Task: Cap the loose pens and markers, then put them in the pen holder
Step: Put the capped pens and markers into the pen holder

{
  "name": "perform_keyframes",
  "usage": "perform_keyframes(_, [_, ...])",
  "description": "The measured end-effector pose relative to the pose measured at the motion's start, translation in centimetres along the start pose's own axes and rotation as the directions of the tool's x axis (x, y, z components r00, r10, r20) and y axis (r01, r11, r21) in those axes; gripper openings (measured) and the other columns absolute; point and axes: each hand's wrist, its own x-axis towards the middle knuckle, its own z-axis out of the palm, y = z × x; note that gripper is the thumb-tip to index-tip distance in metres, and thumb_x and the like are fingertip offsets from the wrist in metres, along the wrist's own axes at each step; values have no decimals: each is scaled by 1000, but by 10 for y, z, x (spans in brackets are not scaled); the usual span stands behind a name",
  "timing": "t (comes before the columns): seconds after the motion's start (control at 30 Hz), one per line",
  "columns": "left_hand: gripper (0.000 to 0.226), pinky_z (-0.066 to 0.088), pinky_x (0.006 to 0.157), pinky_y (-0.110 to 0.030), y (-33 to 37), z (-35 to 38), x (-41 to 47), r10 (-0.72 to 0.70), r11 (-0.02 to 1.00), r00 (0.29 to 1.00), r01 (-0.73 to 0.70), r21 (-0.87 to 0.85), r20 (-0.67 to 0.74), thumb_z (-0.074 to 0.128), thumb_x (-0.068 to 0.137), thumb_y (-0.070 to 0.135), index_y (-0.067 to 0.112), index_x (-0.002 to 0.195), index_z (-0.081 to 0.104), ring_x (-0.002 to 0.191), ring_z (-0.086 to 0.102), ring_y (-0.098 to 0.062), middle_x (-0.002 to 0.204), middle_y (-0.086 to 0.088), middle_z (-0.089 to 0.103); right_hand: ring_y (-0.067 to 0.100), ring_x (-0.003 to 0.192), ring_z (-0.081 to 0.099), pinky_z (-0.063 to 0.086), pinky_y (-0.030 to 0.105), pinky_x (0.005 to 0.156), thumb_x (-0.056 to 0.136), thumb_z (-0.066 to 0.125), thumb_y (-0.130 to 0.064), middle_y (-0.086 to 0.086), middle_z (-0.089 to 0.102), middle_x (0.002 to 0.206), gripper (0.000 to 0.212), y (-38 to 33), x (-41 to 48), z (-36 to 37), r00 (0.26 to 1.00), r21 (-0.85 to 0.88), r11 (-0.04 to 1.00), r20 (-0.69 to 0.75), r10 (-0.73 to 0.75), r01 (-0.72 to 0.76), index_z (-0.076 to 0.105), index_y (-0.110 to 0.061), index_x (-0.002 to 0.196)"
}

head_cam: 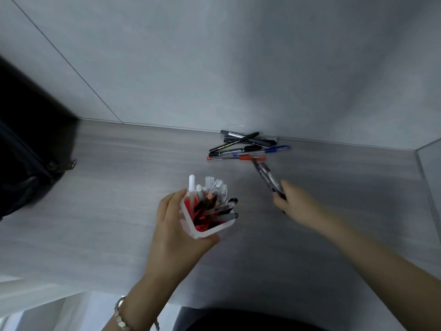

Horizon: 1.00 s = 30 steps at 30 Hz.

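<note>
We are holding the pen holder, a small translucent white plastic cup with squared, rounded corners and a red inside, in the lower middle of the frame; our left hand is wrapping its fingers around the cup's left side and thumb under its near rim. It is bristling with capped pens, clear, white and black barrels leaning to the right. Our right hand, right of centre, is pinching a dark marker with grey printing, too blurred to read, its far end pointing up toward the pile. The pile of loose pens is lying against the wall just above centre: slim black markers crossing each other, one with gold lettering we cannot read, a clear pen with a blue cap and a clear pen with red ends. The table is showing a smooth grey woodgrain. The wall is wearing large matte grey panels with thin seams. A black bag is sitting at the left edge.
</note>
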Motion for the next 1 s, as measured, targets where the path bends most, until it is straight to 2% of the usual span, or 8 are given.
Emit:
perform_keyframes(0.17, [89, 27, 75, 14, 10, 7, -1, 78, 997, 996, -78, -1, 51, 88, 48, 16, 21, 123, 40, 99, 33, 28, 105, 25, 34, 7, 41, 54, 41, 18, 39, 90, 48, -14, 0, 57, 60, 17, -29, -66, -55, 984, 370, 927, 132, -124, 67, 46, -22, 75])
perform_keyframes(0.3, [84, 26, 82, 11, 28, 16, -3, 179, 983, 976, -181, 7, 121, 87, 49, 21, 26, 118, 40, 100, 34, 25, 106, 26, 33, 4, 39, 50, 42, 17, 43, 87, 52, -22, -3, 56, 63, 8, -47, -90, -73, 918, 105, 984, 357, -175, 147, 54, -19, 79])
perform_keyframes(0.43, [70, 32, 93, -2, 40, 29, -10, 371, 923, 911, -383, 36, 177, 69, 57, 44, 25, 117, 39, 100, 41, 7, 105, 23, 37, 8, 41, 48, 41, 20, 41, 86, 50, -25, 2, 55, 63, 15, -53, -84, -65, 842, 10, 1000, 540, -8, 3, 52, -17, 73])
perform_keyframes(0.53, [71, 39, 93, -17, 40, 35, -15, 391, 914, 900, -405, 34, 194, 64, 59, 49, 28, 120, 36, 105, 44, 1, 110, 20, 36, 9, 43, 50, 39, 17, 39, 86, 50, -33, 4, 58, 67, 14, -56, -82, -64, 820, -38, 998, 569, 55, -40, 51, -21, 79])
perform_keyframes(0.6, [70, 34, 91, -4, 39, 34, -15, 366, 930, 920, -366, -27, 138, 67, 55, 45, 30, 117, 38, 104, 39, 14, 106, 30, 34, 9, 44, 54, 44, 19, 44, 87, 52, -24, 8, 65, 79, 6, -56, -83, -61, 893, 173, 983, 449, -18, -67, 46, -22, 88])
perform_keyframes(0.73, [77, 27, 89, 5, 34, 32, -15, 318, 948, 942, -315, -44, 104, 80, 47, 28, 32, 113, 40, 106, 34, 22, 111, 25, 36, 21, 60, 67, 56, 38, 65, 80, 58, -5, 7, 70, 82, 24, -55, -88, -49, 998, 551, 833, -62, -20, 51, 48, -27, 80])
perform_keyframes(0.87, [85, 27, 83, 8, 34, 32, -19, 272, 961, 960, -266, -77, 73, 88, 44, 14, 44, 101, 34, 102, 36, 25, 107, 26, 35, 7, 80, 58, 44, 11, 75, 83, 56, -30, -3, 64, 95, 23, -57, -97, -18, 890, 277, 938, -451, -66, 210, 61, -29, 105])
perform_keyframes(1.0, [79, 32, 83, 5, 34, 33, -16, 241, 966, 971, -240, -98, -1, 86, 42, 26, 40, 105, 39, 101, 39, 18, 106, 27, 37, 9, 128, 35, 21, 16, 110, 94, 32, -37, -3, 44, 137, 45, -68, -101, 18, 815, -13, 923, -464, -346, 385, 48, -11, 127])
